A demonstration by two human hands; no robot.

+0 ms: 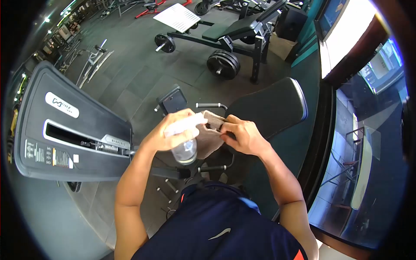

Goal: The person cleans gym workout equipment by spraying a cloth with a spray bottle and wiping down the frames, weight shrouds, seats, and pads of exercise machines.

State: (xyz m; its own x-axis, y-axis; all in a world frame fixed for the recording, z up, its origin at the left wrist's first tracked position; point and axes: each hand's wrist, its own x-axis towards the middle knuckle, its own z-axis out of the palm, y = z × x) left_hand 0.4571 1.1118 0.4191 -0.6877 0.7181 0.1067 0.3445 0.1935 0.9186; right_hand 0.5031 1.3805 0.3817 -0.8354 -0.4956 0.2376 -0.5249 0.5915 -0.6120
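My left hand [164, 133] is closed round the white spray head of a clear spray bottle [185, 152], whose see-through body hangs below the fingers. In my right hand [243, 135] a grey-brown cloth [209, 146] is gripped by its upper edge, between thumb and fingers. The cloth droops in folds, and its top is parted near the spray head. The bottle hides part of the cloth's left side. Both hands are in front of my chest, above an exercise machine with a black padded backrest [268, 106].
The machine's grey weight-stack housing [93, 125] stands at left. A small black pad [174, 102] and a metal handle [210, 105] lie beyond my hands. Farther back is a bench [229, 30] with weight plates [223, 65]. Windows [346, 173] line the right side.
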